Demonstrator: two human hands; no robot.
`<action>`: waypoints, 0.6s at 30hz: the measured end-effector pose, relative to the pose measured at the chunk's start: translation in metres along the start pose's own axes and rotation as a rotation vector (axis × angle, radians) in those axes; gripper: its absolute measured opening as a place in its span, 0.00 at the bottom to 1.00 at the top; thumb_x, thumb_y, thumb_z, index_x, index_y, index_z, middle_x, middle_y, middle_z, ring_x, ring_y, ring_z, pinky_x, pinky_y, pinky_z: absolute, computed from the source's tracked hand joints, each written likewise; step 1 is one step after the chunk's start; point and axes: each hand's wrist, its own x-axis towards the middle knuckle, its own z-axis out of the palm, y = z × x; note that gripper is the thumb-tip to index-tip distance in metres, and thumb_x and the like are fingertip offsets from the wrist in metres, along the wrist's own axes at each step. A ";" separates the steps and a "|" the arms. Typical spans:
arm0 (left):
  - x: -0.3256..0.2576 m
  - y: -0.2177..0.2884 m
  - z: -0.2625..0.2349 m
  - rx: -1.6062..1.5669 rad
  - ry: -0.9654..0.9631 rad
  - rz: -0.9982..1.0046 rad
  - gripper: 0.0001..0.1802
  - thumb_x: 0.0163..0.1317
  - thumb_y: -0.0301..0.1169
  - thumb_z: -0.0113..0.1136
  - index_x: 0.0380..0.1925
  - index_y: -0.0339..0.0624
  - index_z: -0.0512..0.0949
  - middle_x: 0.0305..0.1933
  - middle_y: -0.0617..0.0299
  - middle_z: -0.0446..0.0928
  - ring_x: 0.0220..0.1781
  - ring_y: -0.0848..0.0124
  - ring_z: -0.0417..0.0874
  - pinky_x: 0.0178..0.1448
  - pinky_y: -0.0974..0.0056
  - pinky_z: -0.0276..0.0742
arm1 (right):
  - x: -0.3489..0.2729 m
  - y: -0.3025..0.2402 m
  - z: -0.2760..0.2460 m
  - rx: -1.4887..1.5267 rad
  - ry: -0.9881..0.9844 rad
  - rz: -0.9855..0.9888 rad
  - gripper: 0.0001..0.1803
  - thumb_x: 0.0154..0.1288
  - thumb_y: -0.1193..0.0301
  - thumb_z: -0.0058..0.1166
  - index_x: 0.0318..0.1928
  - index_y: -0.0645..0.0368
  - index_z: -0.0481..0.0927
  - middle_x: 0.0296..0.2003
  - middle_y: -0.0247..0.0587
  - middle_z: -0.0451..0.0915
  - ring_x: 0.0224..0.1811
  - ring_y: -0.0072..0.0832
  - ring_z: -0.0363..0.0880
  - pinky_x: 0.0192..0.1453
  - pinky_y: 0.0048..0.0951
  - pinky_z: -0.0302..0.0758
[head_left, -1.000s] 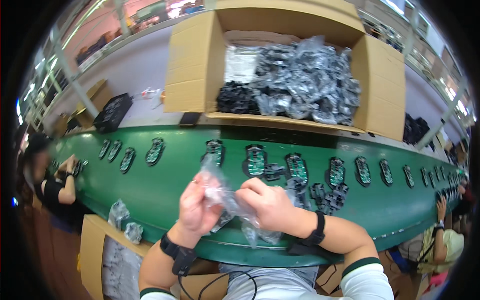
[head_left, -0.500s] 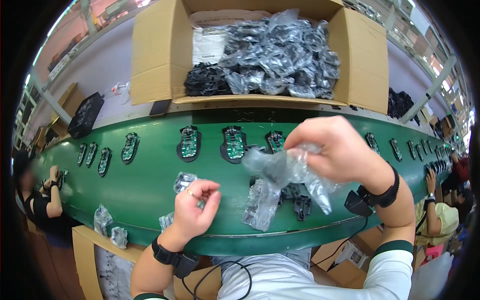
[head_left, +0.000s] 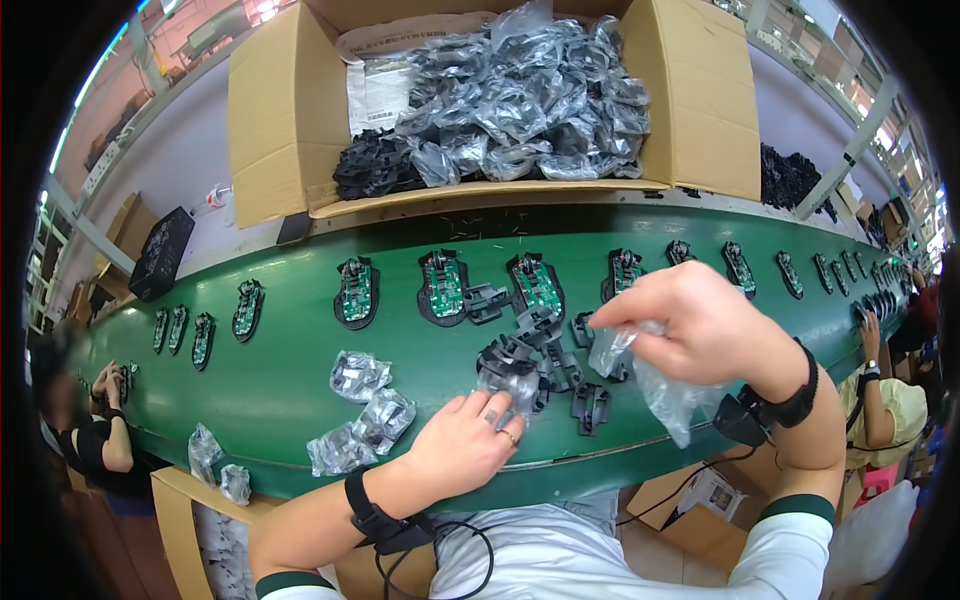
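My left hand (head_left: pixel 468 445) is closed over a clear plastic bag (head_left: pixel 512 388) at the near side of a loose pile of black plastic parts (head_left: pixel 545 350); its thumb is hidden. Black parts lie at the bag's far end. To the right of the pile, my right hand (head_left: pixel 672 325) pinches a crumpled clear bag (head_left: pixel 668 395) that hangs down above the belt. Left of my left hand lie several bagged black parts (head_left: pixel 362 430). Behind the pile stands a row of black mouse bases with green circuit boards (head_left: pixel 540 285).
A green conveyor belt (head_left: pixel 290 400) runs across in front of me. Beyond it stands an open cardboard box (head_left: pixel 700 110) full of bagged black parts. Co-workers sit at both ends. Below the belt's near edge is another carton (head_left: pixel 178 525), with two small bags above it.
My left hand has moved right, onto the bag by the pile. More black parts now lie loose on the belt. My right hand still holds its bag, slightly lower.
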 end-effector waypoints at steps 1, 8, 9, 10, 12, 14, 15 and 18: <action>-0.002 -0.003 0.001 0.023 -0.043 0.014 0.20 0.54 0.38 0.71 0.45 0.43 0.82 0.43 0.57 0.77 0.49 0.58 0.80 0.52 0.57 0.79 | -0.001 0.000 0.001 -0.001 0.007 -0.004 0.14 0.59 0.76 0.56 0.45 0.60 0.87 0.38 0.50 0.87 0.37 0.41 0.87 0.46 0.38 0.82; -0.027 -0.028 -0.016 0.053 0.003 0.106 0.11 0.50 0.31 0.69 0.35 0.44 0.81 0.34 0.63 0.76 0.37 0.63 0.80 0.42 0.61 0.79 | -0.015 0.022 0.022 0.449 0.130 0.075 0.11 0.64 0.77 0.52 0.43 0.66 0.86 0.36 0.40 0.88 0.40 0.23 0.84 0.47 0.27 0.79; -0.035 -0.031 -0.021 0.050 -0.005 0.064 0.10 0.49 0.30 0.68 0.33 0.45 0.81 0.33 0.63 0.76 0.35 0.63 0.80 0.39 0.60 0.79 | -0.011 0.022 0.018 0.510 0.225 0.059 0.11 0.64 0.77 0.52 0.42 0.67 0.86 0.34 0.40 0.87 0.38 0.22 0.83 0.46 0.27 0.79; -0.041 -0.036 -0.026 0.053 -0.024 0.040 0.09 0.48 0.30 0.68 0.32 0.45 0.81 0.32 0.63 0.76 0.35 0.63 0.80 0.39 0.60 0.79 | -0.015 0.022 0.008 0.589 0.290 0.086 0.10 0.63 0.77 0.53 0.41 0.66 0.86 0.33 0.40 0.86 0.38 0.21 0.82 0.45 0.27 0.78; -0.053 -0.045 -0.035 0.056 -0.065 0.003 0.09 0.47 0.30 0.67 0.30 0.45 0.81 0.32 0.63 0.75 0.35 0.62 0.79 0.37 0.59 0.79 | -0.037 0.026 -0.007 0.786 0.334 0.175 0.08 0.60 0.77 0.55 0.38 0.65 0.85 0.30 0.40 0.85 0.38 0.23 0.82 0.45 0.26 0.78; -0.064 -0.054 -0.042 0.037 -0.095 -0.019 0.08 0.45 0.31 0.66 0.27 0.45 0.81 0.30 0.63 0.75 0.34 0.62 0.79 0.37 0.57 0.79 | -0.060 0.053 -0.005 0.675 0.247 -0.021 0.06 0.59 0.77 0.57 0.36 0.65 0.84 0.35 0.41 0.86 0.39 0.26 0.83 0.45 0.26 0.77; -0.070 -0.054 -0.049 0.036 -0.122 -0.037 0.07 0.46 0.32 0.66 0.26 0.45 0.80 0.30 0.62 0.74 0.34 0.62 0.79 0.38 0.57 0.79 | -0.069 0.065 -0.002 0.622 0.201 -0.121 0.05 0.58 0.77 0.58 0.34 0.66 0.84 0.37 0.42 0.86 0.40 0.27 0.83 0.46 0.27 0.77; -0.084 -0.067 -0.057 0.008 -0.188 -0.151 0.10 0.43 0.36 0.68 0.25 0.45 0.81 0.29 0.60 0.75 0.36 0.59 0.80 0.42 0.54 0.80 | -0.107 0.060 0.017 0.800 0.316 0.212 0.06 0.54 0.78 0.61 0.34 0.65 0.82 0.47 0.47 0.84 0.40 0.34 0.84 0.47 0.32 0.78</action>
